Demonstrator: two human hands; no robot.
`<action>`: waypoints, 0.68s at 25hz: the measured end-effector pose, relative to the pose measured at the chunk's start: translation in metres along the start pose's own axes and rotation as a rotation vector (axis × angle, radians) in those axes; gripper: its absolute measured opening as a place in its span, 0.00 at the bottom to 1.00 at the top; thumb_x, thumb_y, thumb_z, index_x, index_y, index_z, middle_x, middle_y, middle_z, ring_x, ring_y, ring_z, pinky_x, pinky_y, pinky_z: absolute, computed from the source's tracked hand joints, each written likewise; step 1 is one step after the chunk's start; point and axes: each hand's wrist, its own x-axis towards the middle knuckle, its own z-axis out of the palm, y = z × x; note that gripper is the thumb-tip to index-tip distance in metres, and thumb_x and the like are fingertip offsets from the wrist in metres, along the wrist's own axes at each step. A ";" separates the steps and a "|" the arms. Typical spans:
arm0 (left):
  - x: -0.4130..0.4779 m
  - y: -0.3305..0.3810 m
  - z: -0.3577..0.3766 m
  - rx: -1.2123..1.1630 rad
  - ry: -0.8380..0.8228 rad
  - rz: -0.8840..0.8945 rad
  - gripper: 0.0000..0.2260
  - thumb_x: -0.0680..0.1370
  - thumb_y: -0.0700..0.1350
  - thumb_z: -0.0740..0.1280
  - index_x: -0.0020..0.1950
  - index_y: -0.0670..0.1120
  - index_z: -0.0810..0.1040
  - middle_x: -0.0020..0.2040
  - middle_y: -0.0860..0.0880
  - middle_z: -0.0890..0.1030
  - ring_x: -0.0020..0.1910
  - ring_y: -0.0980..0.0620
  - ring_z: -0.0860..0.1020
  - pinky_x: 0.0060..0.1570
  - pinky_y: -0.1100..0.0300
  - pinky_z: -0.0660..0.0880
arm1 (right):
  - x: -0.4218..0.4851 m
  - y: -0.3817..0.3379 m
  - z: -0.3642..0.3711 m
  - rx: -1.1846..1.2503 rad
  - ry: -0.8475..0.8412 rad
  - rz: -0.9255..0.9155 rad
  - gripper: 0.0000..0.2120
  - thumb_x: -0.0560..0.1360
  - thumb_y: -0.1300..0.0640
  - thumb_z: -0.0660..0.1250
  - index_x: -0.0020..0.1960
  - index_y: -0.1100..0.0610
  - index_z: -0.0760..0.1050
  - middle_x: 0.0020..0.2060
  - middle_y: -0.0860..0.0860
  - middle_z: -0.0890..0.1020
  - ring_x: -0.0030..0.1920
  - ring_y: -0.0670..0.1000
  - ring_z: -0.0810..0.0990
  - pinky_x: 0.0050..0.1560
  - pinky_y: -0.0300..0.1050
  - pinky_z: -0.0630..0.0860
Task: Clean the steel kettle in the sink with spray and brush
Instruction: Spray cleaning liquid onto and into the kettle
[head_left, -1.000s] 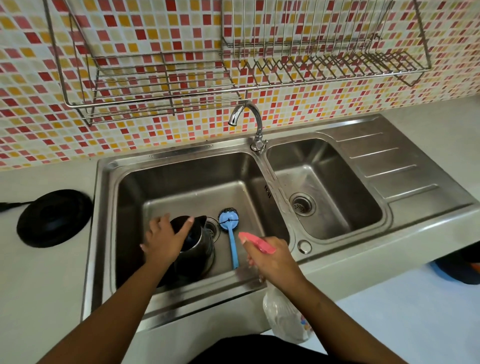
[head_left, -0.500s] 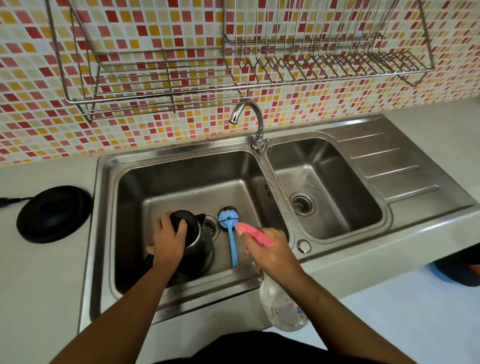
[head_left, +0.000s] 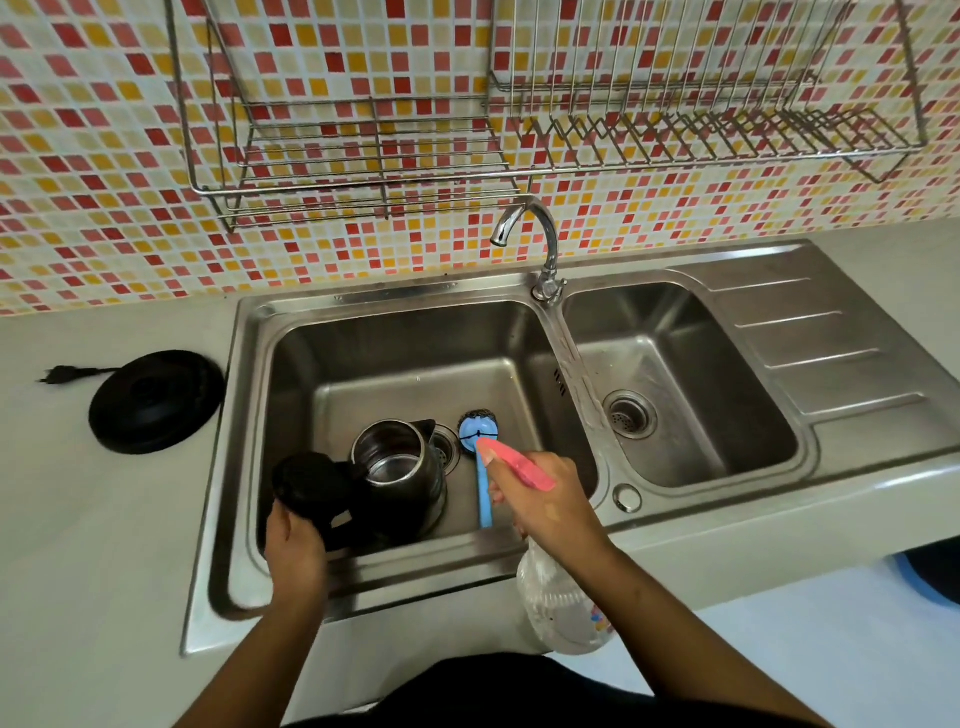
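Right hand clamped round spray bottle, nozzle aimed left at kettle, lid open. Left hand grips the kettle's handle. Brush lies under the nozzle, in sink. Risk: spray likely overshoots mouth; a loose hold tips kettle.

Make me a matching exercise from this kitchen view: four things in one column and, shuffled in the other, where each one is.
Things:
1. kettle
2. brush
3. spray bottle
4. kettle base

Places:
A. on the counter
B. held in the right hand
C. standing upright in the sink
D. lying in the sink

Pairs: 1-C, 2-D, 3-B, 4-A
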 end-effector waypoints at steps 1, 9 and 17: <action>-0.002 -0.003 0.000 -0.062 0.019 -0.057 0.19 0.84 0.44 0.53 0.75 0.49 0.62 0.72 0.42 0.69 0.70 0.42 0.68 0.69 0.49 0.64 | 0.000 0.000 0.002 -0.001 -0.008 0.003 0.24 0.73 0.40 0.66 0.38 0.63 0.80 0.33 0.61 0.83 0.30 0.58 0.80 0.34 0.54 0.79; -0.024 0.005 0.030 -0.379 -0.139 -0.469 0.13 0.76 0.39 0.69 0.59 0.43 0.75 0.62 0.43 0.75 0.68 0.45 0.70 0.64 0.55 0.69 | -0.003 0.008 0.010 0.016 -0.049 -0.047 0.27 0.71 0.36 0.66 0.33 0.61 0.77 0.25 0.57 0.77 0.24 0.50 0.73 0.30 0.51 0.77; 0.009 0.009 0.069 -0.579 -0.208 -0.535 0.32 0.71 0.65 0.67 0.68 0.45 0.74 0.65 0.42 0.77 0.65 0.42 0.74 0.64 0.47 0.70 | -0.015 -0.004 0.002 0.027 -0.082 -0.042 0.25 0.74 0.40 0.66 0.32 0.61 0.76 0.24 0.52 0.75 0.23 0.47 0.72 0.27 0.46 0.74</action>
